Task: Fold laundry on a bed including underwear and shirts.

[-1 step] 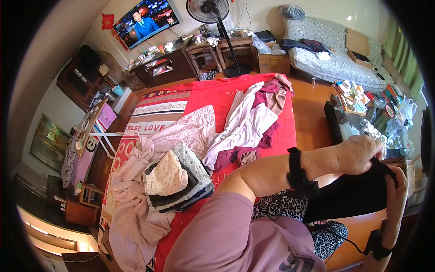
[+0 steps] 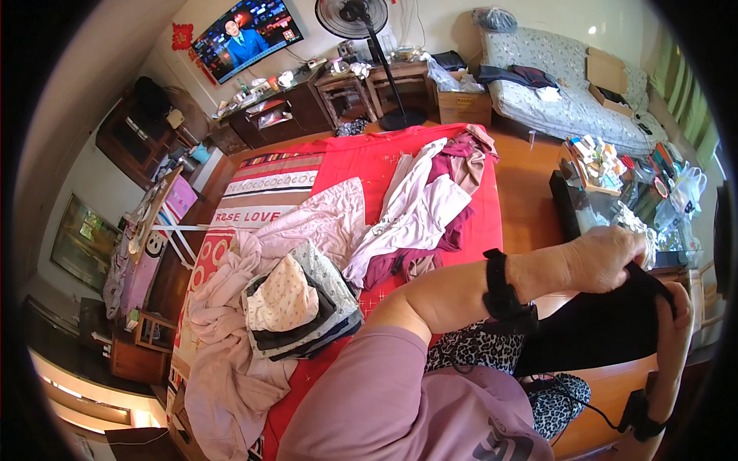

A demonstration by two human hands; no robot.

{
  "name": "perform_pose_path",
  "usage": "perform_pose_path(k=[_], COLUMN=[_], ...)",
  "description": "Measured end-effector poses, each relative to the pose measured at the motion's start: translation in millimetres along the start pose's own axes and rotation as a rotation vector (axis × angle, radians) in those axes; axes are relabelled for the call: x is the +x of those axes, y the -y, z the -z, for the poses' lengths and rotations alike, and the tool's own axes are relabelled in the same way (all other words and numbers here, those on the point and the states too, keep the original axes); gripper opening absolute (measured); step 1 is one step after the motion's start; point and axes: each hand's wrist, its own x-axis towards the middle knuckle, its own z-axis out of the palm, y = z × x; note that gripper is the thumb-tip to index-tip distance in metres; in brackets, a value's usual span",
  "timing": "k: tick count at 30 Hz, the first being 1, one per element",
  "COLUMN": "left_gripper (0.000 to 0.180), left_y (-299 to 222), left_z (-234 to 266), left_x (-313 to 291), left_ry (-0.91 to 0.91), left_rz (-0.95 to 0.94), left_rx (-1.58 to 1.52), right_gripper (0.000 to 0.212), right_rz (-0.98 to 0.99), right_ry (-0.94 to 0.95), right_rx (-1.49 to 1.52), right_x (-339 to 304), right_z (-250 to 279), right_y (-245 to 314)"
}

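We see both hands at the right edge of the frame, holding a black garment (image 2: 607, 323) between them. The left hand (image 2: 603, 257) is clenched over the garment's top edge, its forearm reaching across from lower centre with a black wrist strap (image 2: 500, 286) on it. The right hand (image 2: 676, 319) grips the garment's right end at the far right, fingers curled onto the cloth; a black band with a cable sits on that wrist near the lower right. The garment hangs down in front of a leopard-print cloth (image 2: 477, 349). Left of centre, a folded stack of clothes (image 2: 300, 307) rests on the red bed cover (image 2: 369, 157), with loose pink and white clothing (image 2: 419, 211) spread around it. A television (image 2: 246, 34) shows in the upper left, a standing fan (image 2: 357, 19) at top centre.
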Motion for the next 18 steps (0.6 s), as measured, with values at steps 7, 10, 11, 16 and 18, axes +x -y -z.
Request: perform_pose_path(k=[7, 10, 11, 16, 18], left_gripper=[0.033, 0.032, 0.031, 0.036, 0.034], left_y=[30.5, 7.2, 1.6, -2.7, -7.4], left_z=[16.6, 25.7, 27.4, 3.6, 2.3], left_x=[-24.6, -22.2, -22.1, -17.6, -16.4], left_ry=[-0.117, -0.087, -0.055, 0.007, 0.035], left_rz=[-0.139, -0.026, -0.040, -0.083, -0.086], left_rx=[-0.214, -0.085, -0.090, -0.073, -0.030], right_gripper=[0.010, 0.015, 0.015, 0.013, 0.013], right_rz=[0.163, 0.224, 0.180, 0.207, 0.225], right_ry=[0.066, 0.047, 0.080, 0.085, 0.112], right_rx=[-0.164, -0.099, -0.083, -0.068, -0.070], right_x=[11.3, 8.6, 7.3, 4.9, 3.6], right_z=[-1.4, 3.9, 6.1, 4.7, 4.6], right_y=[36.4, 31.3, 36.7, 33.1, 33.3])
